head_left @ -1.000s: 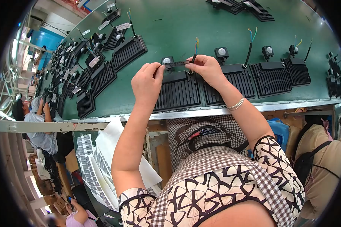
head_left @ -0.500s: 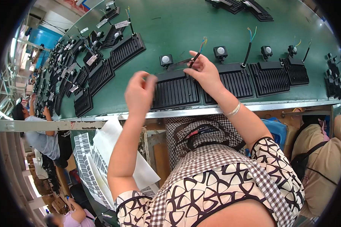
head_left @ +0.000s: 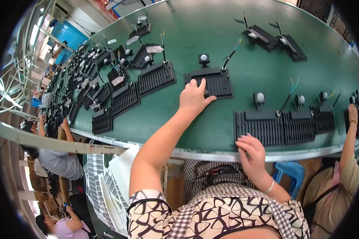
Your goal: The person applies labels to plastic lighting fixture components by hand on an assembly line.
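Observation:
My left hand (head_left: 192, 96) lies on the finned back of a black floodlight (head_left: 217, 83), fingers spread and thumb out to the side. That floodlight has a square sensor with a white dome (head_left: 204, 59) at its far edge. From its far right corner rises a black cable (head_left: 228, 61) ending in bare coloured wires. My right hand (head_left: 251, 153) is at the near left corner of another finned floodlight (head_left: 259, 129), fingers loosely bent and apart, with nothing visible in them. This second floodlight also carries a domed sensor (head_left: 259, 99) and a cable (head_left: 285, 102).
More floodlights (head_left: 298, 129) continue the row to the right. Many labelled ones (head_left: 157, 77) crowd the left, and two (head_left: 293, 47) lie farther back. Paper label sheets (head_left: 101, 191) hang below the metal table edge (head_left: 211, 155). Co-workers (head_left: 60, 157) sit left and right (head_left: 327, 191).
My right hand has let go of the cable and moved down to the neighbouring floodlight. The first floodlight now sits farther back, away from the row, with my left hand on it.

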Demonstrator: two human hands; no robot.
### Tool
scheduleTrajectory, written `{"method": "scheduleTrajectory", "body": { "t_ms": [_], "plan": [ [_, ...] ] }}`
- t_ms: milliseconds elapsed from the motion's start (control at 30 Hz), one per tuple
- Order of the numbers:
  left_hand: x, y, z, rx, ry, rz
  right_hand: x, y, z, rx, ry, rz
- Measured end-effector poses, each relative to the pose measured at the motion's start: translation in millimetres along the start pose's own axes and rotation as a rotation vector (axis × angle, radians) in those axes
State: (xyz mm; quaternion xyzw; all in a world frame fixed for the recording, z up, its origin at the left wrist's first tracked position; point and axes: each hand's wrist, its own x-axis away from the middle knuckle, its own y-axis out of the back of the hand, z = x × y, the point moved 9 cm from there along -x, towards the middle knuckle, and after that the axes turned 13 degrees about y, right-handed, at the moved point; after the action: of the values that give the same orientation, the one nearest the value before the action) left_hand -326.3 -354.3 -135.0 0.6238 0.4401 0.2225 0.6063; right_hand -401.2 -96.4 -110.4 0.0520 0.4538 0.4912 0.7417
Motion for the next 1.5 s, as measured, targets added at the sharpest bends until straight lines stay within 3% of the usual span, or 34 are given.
{"method": "scheduleTrajectory", "body": {
  "t_ms": [100, 200, 300, 367, 400, 500, 567, 700, 767, 800, 867, 1000, 1067, 1133, 1233, 1400, 1500],
  "plan": [
    [-86, -24, 1, -0.031, 0.052, -0.029, -8, 6, -9, 0.344, -0.09, 0.174],
    [-171, -41, 21, -0.106, 0.155, -0.061, -7, 6, -36, 0.326, -0.187, 0.246],
    [-256, -71, 118, -0.347, 0.433, 0.039, -7, 2, -44, 0.35, -0.177, 0.329],
    [-271, -70, 189, -0.448, 0.699, 0.019, -1, -1, -47, 0.392, -0.117, 0.352],
    [-259, -45, 192, -0.289, 0.774, -0.039, -3, -1, -48, 0.395, -0.119, 0.352],
    [-242, -26, 142, -0.14, 0.45, -0.122, -7, -6, -41, 0.395, -0.091, 0.368],
    [-210, -18, 95, 0.233, 0.221, -0.055, -14, -19, -31, 0.339, -0.054, 0.398],
    [-84, 31, 26, 0.842, 0.247, 0.319, -21, -57, -2, 0.337, 0.059, 0.454],
    [-5, 80, 18, 0.759, 0.216, 0.514, -22, -67, 1, 0.4, 0.09, 0.402],
    [32, 108, 30, 0.507, 0.186, 0.404, -23, -70, 1, 0.44, 0.103, 0.392],
    [123, 182, 53, 0.258, -0.048, -0.027, -19, -71, 4, 0.459, 0.156, 0.369],
    [318, 224, 171, 0.202, 0.634, -0.03, -16, -71, 12, 0.538, 0.223, 0.361],
    [402, 193, 171, 0.138, 0.716, -0.076, -16, -72, 14, 0.563, 0.254, 0.36],
    [442, 188, 166, 0.098, 0.749, -0.136, -17, -73, 14, 0.621, 0.278, 0.361],
    [454, 185, 160, 0.06, 0.722, -0.279, -19, -76, 11, 0.711, 0.26, 0.388],
    [457, 210, 163, 0.276, 0.734, -0.429, -38, -76, 47, 0.56, 0.314, 0.328],
    [526, 230, 168, 1.205, 1.035, -0.52, -43, -90, 77, 0.412, 0.404, 0.327]
  ]
}}
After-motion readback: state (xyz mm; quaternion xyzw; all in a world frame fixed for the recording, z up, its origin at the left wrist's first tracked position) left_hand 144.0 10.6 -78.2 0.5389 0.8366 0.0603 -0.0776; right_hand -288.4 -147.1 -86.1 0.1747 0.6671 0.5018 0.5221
